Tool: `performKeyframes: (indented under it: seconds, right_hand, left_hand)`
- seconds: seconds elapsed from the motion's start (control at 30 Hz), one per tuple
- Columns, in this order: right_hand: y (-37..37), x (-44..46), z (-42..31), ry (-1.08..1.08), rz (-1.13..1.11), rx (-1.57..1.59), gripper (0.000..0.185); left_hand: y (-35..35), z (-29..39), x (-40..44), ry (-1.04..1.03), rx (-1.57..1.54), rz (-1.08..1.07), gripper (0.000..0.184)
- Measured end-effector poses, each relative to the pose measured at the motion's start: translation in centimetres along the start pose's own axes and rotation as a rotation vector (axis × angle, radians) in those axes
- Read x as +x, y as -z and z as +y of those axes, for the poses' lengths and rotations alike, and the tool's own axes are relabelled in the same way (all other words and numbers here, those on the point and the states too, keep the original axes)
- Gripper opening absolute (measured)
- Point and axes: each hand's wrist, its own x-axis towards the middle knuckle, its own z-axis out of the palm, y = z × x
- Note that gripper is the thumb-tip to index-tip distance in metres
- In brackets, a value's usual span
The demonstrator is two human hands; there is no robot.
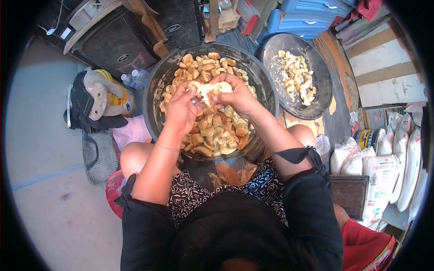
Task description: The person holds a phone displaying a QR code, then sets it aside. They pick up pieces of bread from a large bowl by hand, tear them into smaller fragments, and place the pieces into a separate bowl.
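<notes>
"What is the largest thing here?"

"A person in a black top [235, 226], seen from above, seated at the near side of a large dark basin [156, 97], one knee to either side."

"And beyond that?"

"A smaller dark basin [318, 67] just to the right of the large basin and a little farther away, with pale broken scraps [296, 74] in it. The large basin itself holds many golden-brown, bread-like chunks [208, 131]."

"Where are the hands?"

"Both are above the large basin, slightly beyond its middle. The left hand [181, 106] comes in from its left, the right hand [237, 95] from its right."

"How do the fingers stand?"

"Narrow, on both hands. Left thumb and fingers pinch one end of a pale, irregular bread-like piece [210, 91]; right thumb and fingers pinch the other."

"Which way does the piece lie?"

"Its long axis runs side to side, from one hand across to the other, over the large basin's chunks. It is directly between the fingertips, touching both sets, so neither hand is nearer. I cannot tell whether it is whole or two parts meeting."

"Anything smaller?"

"A ring [195, 101] on the left hand, above the large basin."
</notes>
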Motion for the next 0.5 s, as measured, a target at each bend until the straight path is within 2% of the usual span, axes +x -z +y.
performKeyframes:
  seconds: [0.07, 0.13, 0.2, 0.23, 0.3, 0.43, 0.5]
  right_hand:
    - [0.2, 0.3, 0.2, 0.009, 0.056, 0.182, 0.03]
    - [0.2, 0.5, 0.3, 0.028, 0.059, 0.207, 0.03]
    - [-0.3, 0.7, 0.6, 0.117, 0.151, -0.027, 0.026]
    - [-0.5, 0.7, 0.6, 0.117, 0.15, -0.028, 0.026]
    - [-0.8, 0.5, 0.4, 0.045, 0.147, -0.01, 0.024]
    - [-0.5, 0.4, -0.4, -0.002, 0.156, 0.075, 0.023]
    - [0.4, 0.7, -0.3, -0.046, 0.038, 0.128, 0.021]
  left_hand:
    - [-0.1, 0.1, 0.0, -0.015, 0.035, 0.001, 0.023]
    - [-0.7, 0.4, -0.2, -0.033, 0.069, 0.004, 0.023]
    - [-1.5, 0.6, -0.5, 0.034, 0.184, -0.067, 0.024]
    - [-1.3, 0.3, -0.5, 0.033, 0.183, -0.067, 0.024]
    - [-0.9, -0.3, -0.5, -0.047, 0.492, -0.053, 0.024]
    - [-0.8, 0.0, 0.1, -0.032, 0.363, -0.083, 0.025]
    - [-0.5, 0.8, 0.1, 0.105, 0.277, -0.125, 0.025]
